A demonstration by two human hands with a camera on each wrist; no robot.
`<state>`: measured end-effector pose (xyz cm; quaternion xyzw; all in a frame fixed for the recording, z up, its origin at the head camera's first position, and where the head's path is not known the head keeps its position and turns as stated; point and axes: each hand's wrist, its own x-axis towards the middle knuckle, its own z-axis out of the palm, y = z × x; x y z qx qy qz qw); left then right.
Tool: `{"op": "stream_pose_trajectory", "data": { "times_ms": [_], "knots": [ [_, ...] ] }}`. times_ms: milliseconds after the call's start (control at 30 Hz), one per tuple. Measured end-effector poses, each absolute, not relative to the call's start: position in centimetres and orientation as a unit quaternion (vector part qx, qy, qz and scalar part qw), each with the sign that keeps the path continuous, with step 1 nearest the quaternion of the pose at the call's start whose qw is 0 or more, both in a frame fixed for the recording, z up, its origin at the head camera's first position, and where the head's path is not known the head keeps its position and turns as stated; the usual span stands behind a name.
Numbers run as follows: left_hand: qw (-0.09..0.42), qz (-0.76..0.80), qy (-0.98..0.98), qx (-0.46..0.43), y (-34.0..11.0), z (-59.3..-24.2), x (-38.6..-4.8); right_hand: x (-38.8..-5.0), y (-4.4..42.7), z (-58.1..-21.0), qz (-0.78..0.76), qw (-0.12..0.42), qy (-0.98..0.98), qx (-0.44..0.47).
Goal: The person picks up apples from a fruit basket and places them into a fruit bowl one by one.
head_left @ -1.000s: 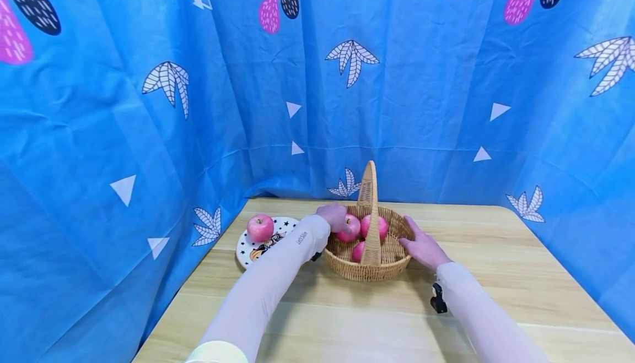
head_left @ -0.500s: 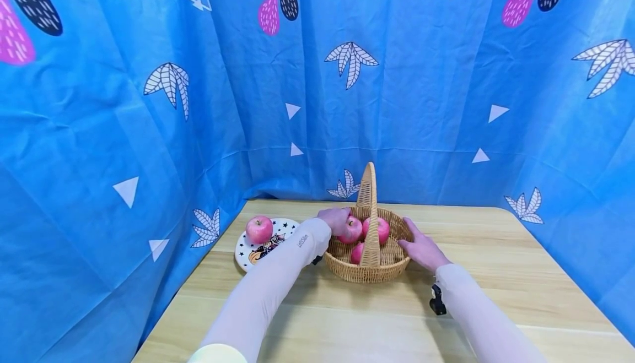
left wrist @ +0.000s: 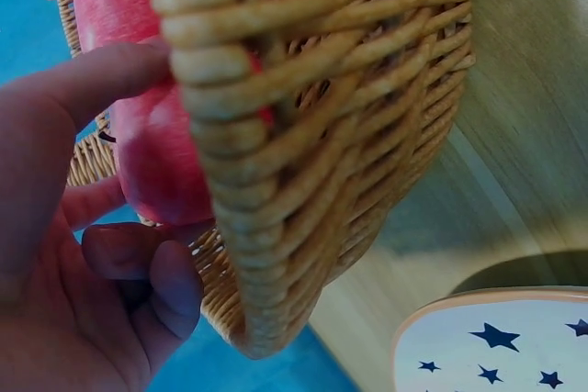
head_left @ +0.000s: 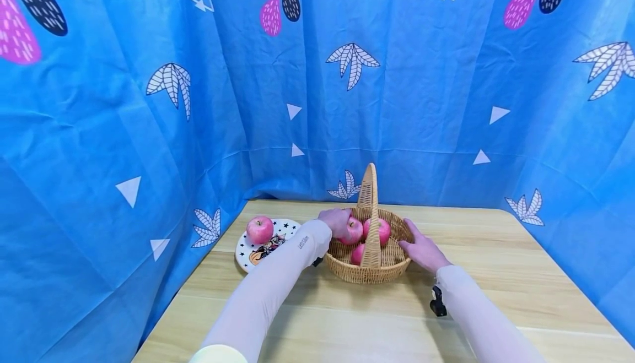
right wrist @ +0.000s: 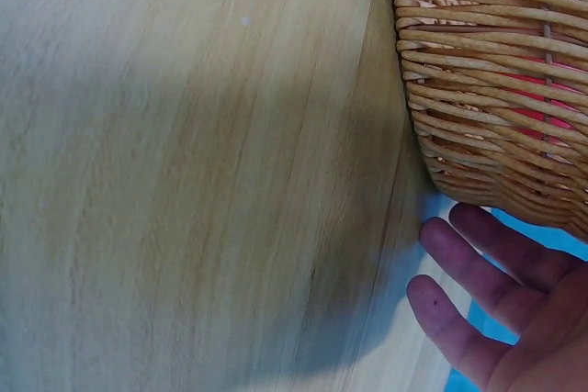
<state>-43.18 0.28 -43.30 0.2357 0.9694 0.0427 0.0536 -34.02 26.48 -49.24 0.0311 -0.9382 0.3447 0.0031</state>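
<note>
A wicker basket (head_left: 368, 275) with a tall arched handle holds several pink-red apples. My left hand (head_left: 335, 221) reaches over its left rim and grips one apple (head_left: 353, 232); in the left wrist view the fingers lie on both sides of this apple (left wrist: 161, 158), against the inner wall. Beside it in the basket are another apple (head_left: 383, 232) and one partly hidden behind the handle (head_left: 357, 254). At the right rim rests my right hand (head_left: 424, 250), thumb over the edge. Its other fingers (right wrist: 469, 277) stretch out loosely along the outside in the right wrist view.
Left of the basket, a white star-patterned plate (head_left: 244, 254) carries one apple (head_left: 260, 229), partly covered by my left sleeve. All stand on a light wooden table (head_left: 347, 324). Blue patterned curtains (head_left: 421, 104) close off the back and sides.
Both hands and the basket stay almost where they were. The apple in the left hand has shifted very slightly to the right. The whole view drifts a little.
</note>
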Motion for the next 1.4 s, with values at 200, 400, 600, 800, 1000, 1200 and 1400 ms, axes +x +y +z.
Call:
{"op": "stream_pose_trajectory", "data": {
  "times_ms": [200, 400, 600, 800, 1000, 1200, 1400],
  "knots": [
    [0.056, 0.044, 0.969, 0.236, 0.0, -43.4, -43.3, -33.9, 26.4, -49.3, 0.345, 0.002, -0.938, 0.031],
    [0.056, 0.05, 0.968, 0.24, -0.4, -43.2, -42.9, -33.7, 26.2, -49.2, 0.344, 0.001, -0.938, 0.032],
    [0.046, 0.056, 0.967, 0.243, -0.8, -43.0, -42.6, -33.7, 26.3, -49.1, 0.341, 0.002, -0.939, 0.033],
    [0.025, 0.073, 0.965, 0.251, -1.3, -43.1, -42.7, -33.7, 26.4, -49.0, 0.339, -0.002, -0.94, 0.033],
    [0.0, 0.088, 0.962, 0.257, -2.0, -42.8, -42.5, -33.7, 26.3, -48.9, 0.342, -0.003, -0.939, 0.036],
    [-0.03, 0.073, 0.963, 0.256, -2.8, -42.1, -42.0, -33.9, 26.4, -49.0, 0.347, -0.002, -0.937, 0.04],
    [-0.047, 0.063, 0.962, 0.26, -3.3, -41.3, -41.2, -34.0, 26.5, -49.3, 0.346, -0.001, -0.937, 0.043]
  ]
}}
